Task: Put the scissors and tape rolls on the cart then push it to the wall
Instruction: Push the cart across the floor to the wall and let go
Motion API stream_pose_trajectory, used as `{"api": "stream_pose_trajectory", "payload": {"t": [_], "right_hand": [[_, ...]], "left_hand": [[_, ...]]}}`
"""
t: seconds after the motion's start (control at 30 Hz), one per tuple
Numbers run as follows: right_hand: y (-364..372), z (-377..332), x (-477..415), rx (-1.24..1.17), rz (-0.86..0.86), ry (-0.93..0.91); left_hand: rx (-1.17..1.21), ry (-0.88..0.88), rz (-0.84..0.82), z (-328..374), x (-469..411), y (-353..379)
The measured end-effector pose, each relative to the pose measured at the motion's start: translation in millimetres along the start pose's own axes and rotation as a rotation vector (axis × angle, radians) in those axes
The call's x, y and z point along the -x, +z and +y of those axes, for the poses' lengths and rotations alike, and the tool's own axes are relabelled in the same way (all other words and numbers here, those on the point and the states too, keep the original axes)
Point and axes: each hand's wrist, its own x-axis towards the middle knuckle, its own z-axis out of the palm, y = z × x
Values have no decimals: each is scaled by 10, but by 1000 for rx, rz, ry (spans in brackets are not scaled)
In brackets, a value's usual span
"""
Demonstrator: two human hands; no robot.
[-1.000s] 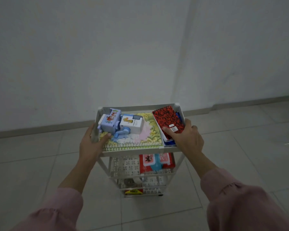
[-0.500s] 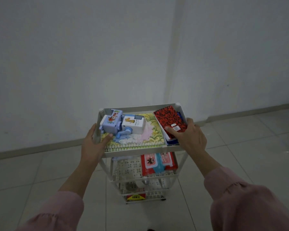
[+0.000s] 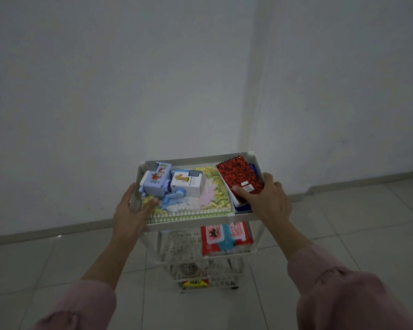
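Note:
A white three-tier cart (image 3: pixel 191 160) stands in front of me on the tiled floor, close to the white wall (image 3: pixel 129 79). My left hand (image 3: pixel 131 211) grips the left near corner of its top tray. My right hand (image 3: pixel 267 198) holds the right near corner, thumb resting on a red spiral notebook (image 3: pixel 240 176). On the top tray lie a floral spiral notebook (image 3: pixel 208 196) and two blue and white sharpener boxes (image 3: pixel 172 181). A roll-like shape (image 3: pixel 188 269) shows dimly on the bottom tier. No scissors are visible.
Red and blue packets (image 3: pixel 225 238) fill the middle tier. A yellow and red label (image 3: pixel 194 282) sits at the cart's bottom front. A grey baseboard (image 3: pixel 57 231) runs along the wall, which steps at a corner (image 3: pixel 255 91) behind the cart. Open floor tiles (image 3: pixel 343 222) spread right.
The cart and both hands have moved forward toward the wall; the baseboard sits lower and closer in view. Both hands keep the same hold on the top tray.

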Motion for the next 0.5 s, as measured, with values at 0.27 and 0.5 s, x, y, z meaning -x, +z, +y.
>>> {"api": "stream_pose_trajectory", "payload": {"t": [0.27, 0.5], "right_hand": [[-85, 32, -1010, 8, 4, -20], [-66, -76, -1851, 19, -18, -67]], "left_hand": [[-55, -10, 28, 290, -649, 707], [-27, 5, 82, 494, -1152, 1186]]}}
